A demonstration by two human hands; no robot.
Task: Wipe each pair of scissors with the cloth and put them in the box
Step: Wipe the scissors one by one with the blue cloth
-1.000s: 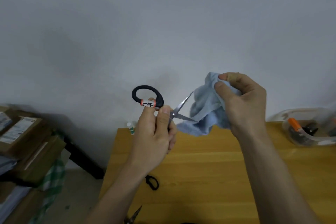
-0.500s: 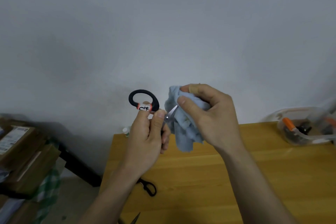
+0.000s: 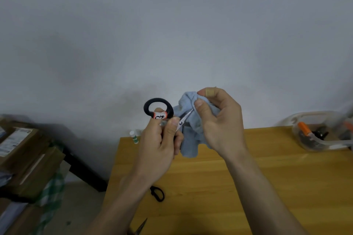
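Left hand [image 3: 158,145] gripping black-handled steel scissors [image 3: 162,113]; right hand [image 3: 219,120] pinching crumpled light-blue cloth [image 3: 189,139] around the blades, above wooden table [image 3: 267,177].

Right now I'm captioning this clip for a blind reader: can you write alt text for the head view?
The left hand holds black-handled scissors up while the right hand pinches a blue cloth around their blades, above a wooden table. Another pair of scissors lies on the table, and a clear plastic box sits at its far right.
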